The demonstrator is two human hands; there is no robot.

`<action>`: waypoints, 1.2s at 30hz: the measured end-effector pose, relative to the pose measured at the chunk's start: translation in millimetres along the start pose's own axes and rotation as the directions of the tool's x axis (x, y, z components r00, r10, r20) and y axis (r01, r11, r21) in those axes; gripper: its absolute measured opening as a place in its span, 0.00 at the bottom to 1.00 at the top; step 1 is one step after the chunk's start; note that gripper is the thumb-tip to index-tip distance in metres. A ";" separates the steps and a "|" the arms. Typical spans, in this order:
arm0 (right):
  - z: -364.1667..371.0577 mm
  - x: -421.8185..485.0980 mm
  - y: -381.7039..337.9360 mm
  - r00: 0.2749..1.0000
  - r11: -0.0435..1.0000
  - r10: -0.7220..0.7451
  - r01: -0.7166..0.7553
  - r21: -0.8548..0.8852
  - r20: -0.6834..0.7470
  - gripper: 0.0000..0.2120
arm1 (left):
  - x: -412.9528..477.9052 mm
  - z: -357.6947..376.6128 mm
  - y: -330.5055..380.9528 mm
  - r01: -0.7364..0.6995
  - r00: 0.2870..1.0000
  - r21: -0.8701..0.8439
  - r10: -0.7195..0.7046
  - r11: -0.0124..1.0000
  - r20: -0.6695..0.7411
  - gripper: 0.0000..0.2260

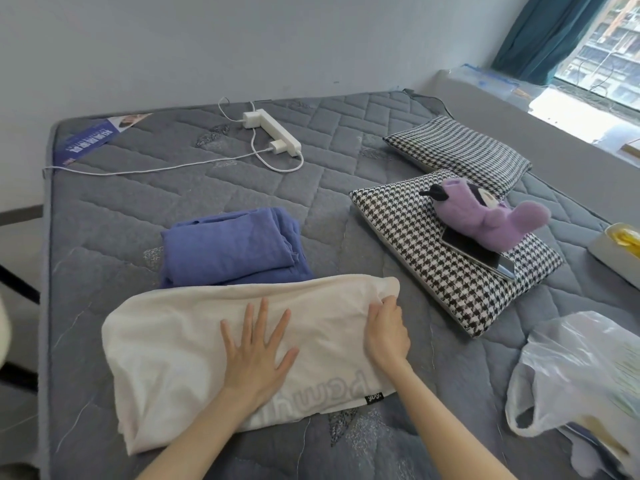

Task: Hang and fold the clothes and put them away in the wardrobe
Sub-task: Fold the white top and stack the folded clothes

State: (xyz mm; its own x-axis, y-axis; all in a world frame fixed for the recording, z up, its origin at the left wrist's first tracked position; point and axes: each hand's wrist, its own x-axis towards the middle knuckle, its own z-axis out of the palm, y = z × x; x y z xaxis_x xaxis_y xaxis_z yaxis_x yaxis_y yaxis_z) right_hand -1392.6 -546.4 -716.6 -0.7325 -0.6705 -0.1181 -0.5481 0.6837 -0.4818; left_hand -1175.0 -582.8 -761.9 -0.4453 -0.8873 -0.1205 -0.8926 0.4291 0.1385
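**Cream garment under both hands on the quilted bed**

On the grey quilted mattress (104,209) we see a blue garment (228,251), folded to a soft rectangle, just behind the cream garment (166,358). This cream cloth, thick and smooth with pale letters, lies doubled over near the front of the bed. The left grip (258,355), a bare hand, rests flat on its middle, fingers straight and spread. The right grip (386,332) pinches its rumpled right edge with curled fingers. Further right lie a houndstooth pillow (415,244), a fluffy purple plush toy (485,213) and a crinkled translucent plastic bag (571,368).
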 end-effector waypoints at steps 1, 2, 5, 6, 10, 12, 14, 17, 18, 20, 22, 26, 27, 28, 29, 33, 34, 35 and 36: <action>-2.0 -0.9 2.2 0.999 0.999 -0.032 0.032 -0.007 0.012 0.09 | -2.1 2.4 -1.1 0.014 1.000 0.000 -0.014 1.000 0.007 0.33; -5.3 -0.3 4.7 0.997 0.997 -0.072 0.072 -0.013 0.004 0.09 | -3.1 3.4 -1.9 0.024 1.000 -0.004 -0.024 1.000 0.008 0.34; -19.5 5.1 14.6 0.985 0.987 -0.156 0.154 -0.038 -0.074 0.09 | -7.3 4.1 -5.5 0.027 1.000 -0.043 -0.028 0.999 -0.011 0.36; -22.2 7.1 19.3 0.980 0.984 -0.174 0.168 -0.063 -0.093 0.09 | -9.3 4.0 -7.9 0.026 0.999 -0.053 -0.028 0.998 -0.022 0.36; -12.5 3.8 34.7 0.981 0.972 -0.181 0.169 -0.165 -0.064 0.11 | -15.9 5.2 -24.2 0.044 0.998 -0.037 -0.046 0.998 -0.045 0.35; -6.5 1.7 31.3 0.987 0.974 -0.140 0.124 -0.191 -0.075 0.08 | -18.5 3.9 -32.8 0.053 0.996 -0.048 -0.056 0.997 -0.063 0.36; -5.4 3.1 23.1 0.971 0.947 -0.177 0.123 -0.296 -0.162 0.10 | -22.0 -0.1 -38.7 0.072 0.993 -0.059 -0.077 0.996 -0.087 0.37; -2.4 -5.5 2.0 0.907 0.905 -0.369 0.300 -0.301 -0.205 0.21 | -25.5 -1.6 -45.4 0.110 0.988 -0.029 -0.113 0.993 -0.104 0.38; 4.0 -14.7 -8.1 0.884 0.868 -0.449 0.398 -0.297 -0.129 0.23 | -26.6 -1.5 -46.7 0.113 0.987 -0.022 -0.115 0.993 -0.114 0.38; 26.2 -39.7 -25.4 0.808 0.776 -0.585 0.580 -0.249 0.060 0.23 | -28.9 -3.8 -46.5 0.100 0.986 -0.015 -0.101 0.995 -0.132 0.38; 48.8 -63.5 -32.8 0.701 0.665 -0.674 0.713 -0.223 0.233 0.23 | -32.7 -7.9 -46.2 0.085 0.988 -0.021 -0.087 0.996 -0.128 0.36; 58.3 -61.2 -4.6 0.668 0.575 -0.667 0.743 -0.343 0.330 0.25 | -43.2 -4.1 -65.6 0.175 0.970 -0.052 -0.181 0.983 -0.164 0.29; 53.9 -53.5 4.8 0.707 0.601 -0.641 0.705 -0.378 0.298 0.26 | -45.2 -2.6 -72.2 0.216 0.959 -0.083 -0.227 0.973 -0.172 0.29; 48.9 -45.7 12.6 0.748 0.634 -0.609 0.658 -0.406 0.262 0.26 | -47.8 -0.9 -77.3 0.250 0.948 -0.095 -0.264 0.964 -0.177 0.29; 43.7 -39.0 18.2 0.789 0.672 -0.567 0.608 -0.423 0.234 0.26 | -50.2 -0.5 -80.7 0.274 0.939 -0.095 -0.287 0.957 -0.187 0.29; 34.0 -27.8 20.2 0.873 0.792 -0.439 0.488 -0.367 0.212 0.25 | -58.1 -5.2 -87.7 0.352 0.895 -0.144 -0.378 0.925 -0.238 0.30; 33.3 -28.0 19.3 0.874 0.796 -0.434 0.485 -0.361 0.218 0.25 | -60.6 -5.7 -90.3 0.384 0.878 -0.152 -0.411 0.911 -0.244 0.29; 32.3 -29.0 18.3 0.873 0.797 -0.433 0.486 -0.358 0.223 0.25 | -63.0 -5.3 -93.5 0.417 0.862 -0.161 -0.446 0.894 -0.240 0.27; 31.0 -30.4 16.4 0.872 0.798 -0.433 0.489 -0.351 0.230 0.25 | -64.8 -4.1 -96.9 0.443 0.850 -0.175 -0.474 0.879 -0.228 0.25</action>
State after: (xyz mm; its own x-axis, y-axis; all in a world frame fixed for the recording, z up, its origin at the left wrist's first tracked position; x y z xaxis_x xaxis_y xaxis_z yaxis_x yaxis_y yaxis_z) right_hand -1366.9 -523.7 -747.8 -0.3081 -0.9467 -0.0941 -0.9377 0.3189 -0.1377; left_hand -1059.4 -567.5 -763.5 0.0606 -0.9966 0.0563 -0.9695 -0.0453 0.2409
